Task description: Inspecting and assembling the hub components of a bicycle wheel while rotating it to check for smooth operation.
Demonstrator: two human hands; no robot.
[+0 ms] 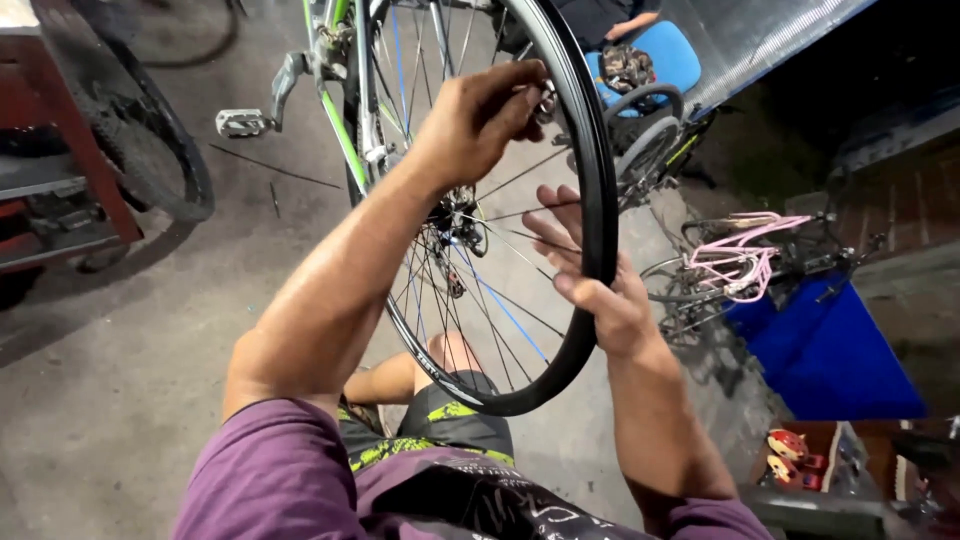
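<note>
A black bicycle wheel rim point(598, 180) with thin spokes stands upright in front of me, mounted on a green and white bicycle frame point(340, 130). My left hand point(485, 112) reaches through near the top of the rim, fingers pinched on something small at a spoke by the rim. My right hand point(590, 275) rests against the rim's right side, fingers spread across the spokes, thumb over the rim's edge. The hub and sprockets point(462, 225) sit behind my left forearm. My knee shows below the wheel.
A pedal point(243, 122) sticks out left of the frame. A knobby tyre point(150, 150) leans by a red bench at left. A pink bicycle frame point(740, 262), a blue sheet point(830, 350) and a blue seat point(665, 52) stand at right. The floor is concrete.
</note>
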